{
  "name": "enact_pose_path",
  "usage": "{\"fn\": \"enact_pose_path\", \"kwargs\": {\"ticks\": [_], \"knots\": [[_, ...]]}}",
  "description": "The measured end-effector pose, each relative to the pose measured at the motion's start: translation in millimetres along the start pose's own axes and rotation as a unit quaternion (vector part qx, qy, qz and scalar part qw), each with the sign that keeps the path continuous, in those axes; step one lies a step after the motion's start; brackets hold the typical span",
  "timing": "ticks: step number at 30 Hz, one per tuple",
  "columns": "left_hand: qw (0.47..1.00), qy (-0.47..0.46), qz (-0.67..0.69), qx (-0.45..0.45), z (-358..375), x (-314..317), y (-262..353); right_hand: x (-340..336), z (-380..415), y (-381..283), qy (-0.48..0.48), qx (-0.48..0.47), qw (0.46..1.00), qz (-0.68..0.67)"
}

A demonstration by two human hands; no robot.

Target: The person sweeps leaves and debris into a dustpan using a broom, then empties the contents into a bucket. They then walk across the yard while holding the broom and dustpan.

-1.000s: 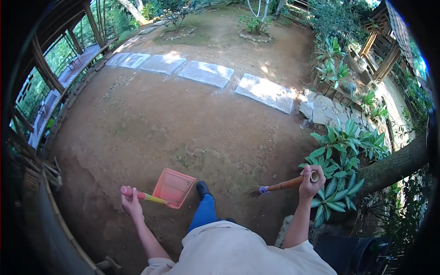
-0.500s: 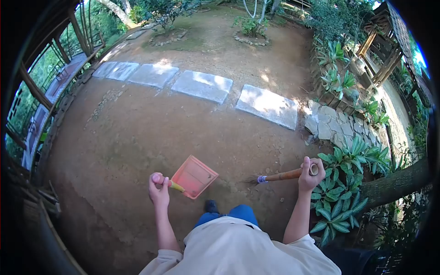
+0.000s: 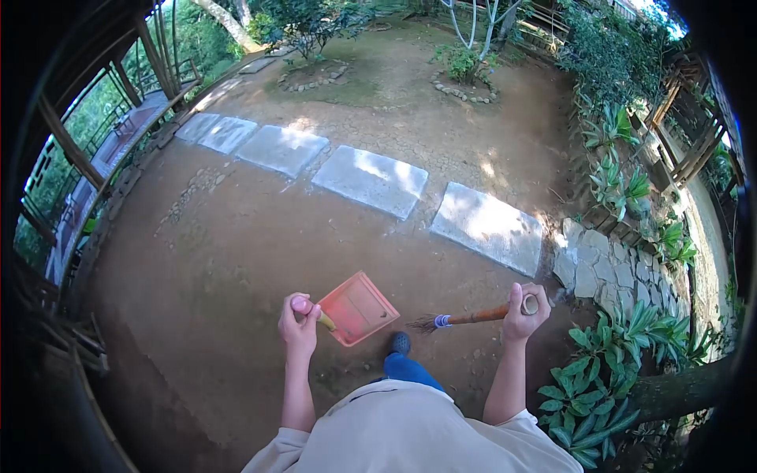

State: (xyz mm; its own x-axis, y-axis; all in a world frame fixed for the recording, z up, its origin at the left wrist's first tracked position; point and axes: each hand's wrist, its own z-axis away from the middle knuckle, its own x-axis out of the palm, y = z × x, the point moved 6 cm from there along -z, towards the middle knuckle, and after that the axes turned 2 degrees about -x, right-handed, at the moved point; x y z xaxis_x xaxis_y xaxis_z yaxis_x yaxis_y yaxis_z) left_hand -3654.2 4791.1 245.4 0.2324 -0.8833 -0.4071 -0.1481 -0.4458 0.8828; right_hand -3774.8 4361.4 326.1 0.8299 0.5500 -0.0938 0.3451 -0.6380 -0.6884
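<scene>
My left hand (image 3: 299,327) is closed round the handle of an orange-pink dustpan (image 3: 359,307), whose open tray faces up with a few dark bits in it. A brown-handled broom (image 3: 479,315) is gripped in my right hand (image 3: 524,315), thumb laid along the top end. The broom lies almost level across the view, its bristles (image 3: 426,322) pointing left toward the dustpan, a short gap from the tray's edge. Below the tray my dark shoe (image 3: 400,343) shows on the brown dirt ground (image 3: 236,276).
Pale stone slabs (image 3: 371,180) run in a row across the yard ahead. Flagstones (image 3: 603,268) and leafy plants (image 3: 607,370) border the right side, with a tree trunk (image 3: 678,390) behind them. Stone-ringed shrubs (image 3: 465,67) stand farther off. Wooden railing (image 3: 71,146) lines the left.
The dustpan has shifted right in view and the broom bristles now sit closer to it. One foot has stepped forward. The slabs and plants have moved lower and to the right in view.
</scene>
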Motion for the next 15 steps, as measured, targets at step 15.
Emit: {"fn": "enact_pose_path", "kwargs": {"ticks": [15], "knots": [[0.997,-0.011,0.065,-0.026,-249.9,139.7,31.5,213.2,-188.5,125.5,-0.075,-0.044,0.996,0.026]]}}
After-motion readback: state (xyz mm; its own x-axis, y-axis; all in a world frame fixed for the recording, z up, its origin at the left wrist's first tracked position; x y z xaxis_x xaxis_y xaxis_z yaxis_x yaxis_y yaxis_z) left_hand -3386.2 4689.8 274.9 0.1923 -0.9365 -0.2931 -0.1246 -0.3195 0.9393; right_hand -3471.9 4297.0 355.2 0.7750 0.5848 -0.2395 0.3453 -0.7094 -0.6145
